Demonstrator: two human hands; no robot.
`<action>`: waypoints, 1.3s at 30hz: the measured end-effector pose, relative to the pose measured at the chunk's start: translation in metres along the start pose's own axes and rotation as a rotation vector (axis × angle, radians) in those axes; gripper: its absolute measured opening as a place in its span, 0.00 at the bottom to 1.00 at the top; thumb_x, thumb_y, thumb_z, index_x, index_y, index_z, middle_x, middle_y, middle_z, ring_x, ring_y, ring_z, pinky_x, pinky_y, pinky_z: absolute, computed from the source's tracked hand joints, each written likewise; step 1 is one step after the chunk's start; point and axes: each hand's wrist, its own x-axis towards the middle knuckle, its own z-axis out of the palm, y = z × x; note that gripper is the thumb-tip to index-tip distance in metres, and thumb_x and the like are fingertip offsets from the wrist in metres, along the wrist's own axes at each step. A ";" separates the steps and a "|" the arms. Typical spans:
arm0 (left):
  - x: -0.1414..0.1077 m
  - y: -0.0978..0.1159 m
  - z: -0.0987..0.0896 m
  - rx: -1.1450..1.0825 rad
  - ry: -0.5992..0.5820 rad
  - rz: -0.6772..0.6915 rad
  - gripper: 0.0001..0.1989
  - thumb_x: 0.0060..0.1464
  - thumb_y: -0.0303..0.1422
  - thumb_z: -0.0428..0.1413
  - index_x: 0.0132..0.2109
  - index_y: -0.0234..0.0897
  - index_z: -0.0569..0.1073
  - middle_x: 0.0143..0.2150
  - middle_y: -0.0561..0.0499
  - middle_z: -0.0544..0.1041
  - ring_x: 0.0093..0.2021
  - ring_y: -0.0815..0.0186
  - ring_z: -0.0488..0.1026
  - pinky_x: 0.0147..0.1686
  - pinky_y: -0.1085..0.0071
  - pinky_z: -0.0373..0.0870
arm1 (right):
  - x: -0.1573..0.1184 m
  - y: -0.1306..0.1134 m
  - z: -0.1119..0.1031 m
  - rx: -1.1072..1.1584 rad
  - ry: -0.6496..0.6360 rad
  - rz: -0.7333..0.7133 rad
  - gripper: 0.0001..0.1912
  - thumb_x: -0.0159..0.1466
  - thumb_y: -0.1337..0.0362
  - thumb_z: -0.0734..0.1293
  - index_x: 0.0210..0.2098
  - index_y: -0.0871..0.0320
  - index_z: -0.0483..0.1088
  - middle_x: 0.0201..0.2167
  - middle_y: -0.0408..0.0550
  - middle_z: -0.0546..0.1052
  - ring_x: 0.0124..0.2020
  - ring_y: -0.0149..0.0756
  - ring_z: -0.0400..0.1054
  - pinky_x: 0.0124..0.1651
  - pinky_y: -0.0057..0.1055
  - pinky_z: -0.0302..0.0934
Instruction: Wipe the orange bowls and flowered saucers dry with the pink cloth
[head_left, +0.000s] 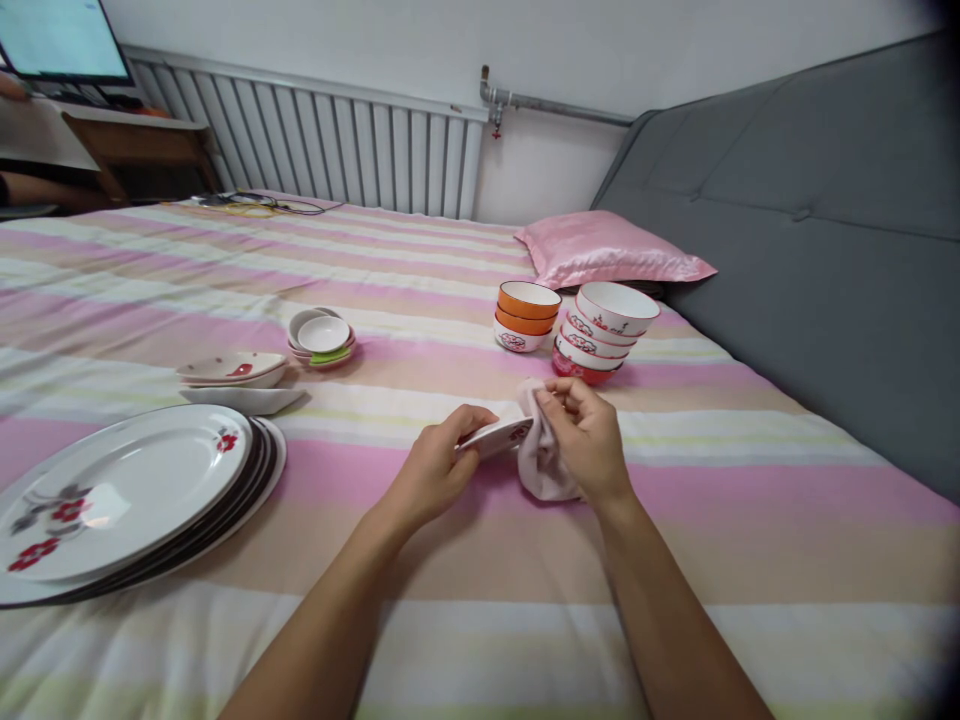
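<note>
Between my hands a small white plate [495,438] with a dark rim and a red pattern is held tilted above the bed. My left hand [442,455] is closed on its left edge, thumb below and fingers on top. A pale pink cloth [541,465] wraps the plate's right edge and hangs down toward the bedspread. My right hand [589,430] pinches that cloth against the rim. Just beyond my right hand stand a stack of white and red bowls [606,330] and a shorter stack of orange and white bowls [527,317].
Large oval plates [142,490] with red flowers are stacked at left. Behind them lie angular dishes [236,385] and small round dishes [322,335]. A pink pillow [607,248] rests by the grey headboard [795,190]. Cables [262,205] lie near the radiator [322,140]. A person sits far left.
</note>
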 end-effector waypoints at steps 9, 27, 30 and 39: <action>0.000 -0.005 0.001 -0.033 0.024 0.034 0.20 0.49 0.20 0.45 0.48 0.38 0.68 0.44 0.51 0.77 0.43 0.66 0.73 0.41 0.72 0.66 | -0.008 -0.030 -0.003 -0.182 -0.276 -0.240 0.11 0.66 0.61 0.61 0.39 0.58 0.74 0.35 0.47 0.74 0.35 0.33 0.69 0.39 0.29 0.62; 0.002 -0.002 0.000 0.007 0.019 -0.009 0.20 0.49 0.20 0.46 0.49 0.38 0.69 0.44 0.53 0.78 0.43 0.66 0.73 0.41 0.73 0.65 | -0.010 -0.021 0.004 -0.284 -0.421 -0.408 0.13 0.63 0.73 0.61 0.43 0.54 0.71 0.40 0.46 0.75 0.41 0.33 0.70 0.43 0.29 0.63; 0.002 -0.001 -0.001 0.017 0.011 -0.003 0.21 0.49 0.20 0.45 0.49 0.38 0.70 0.44 0.53 0.78 0.43 0.66 0.73 0.41 0.74 0.65 | -0.007 -0.017 0.003 -0.262 -0.410 -0.395 0.12 0.63 0.73 0.61 0.42 0.54 0.71 0.39 0.46 0.76 0.40 0.33 0.70 0.43 0.29 0.64; 0.001 -0.004 -0.001 0.015 0.027 -0.014 0.20 0.50 0.21 0.46 0.49 0.38 0.70 0.42 0.54 0.78 0.40 0.67 0.73 0.38 0.75 0.65 | 0.002 0.001 -0.007 -0.077 -0.444 -0.161 0.15 0.62 0.72 0.58 0.45 0.56 0.70 0.43 0.47 0.75 0.42 0.34 0.71 0.45 0.29 0.66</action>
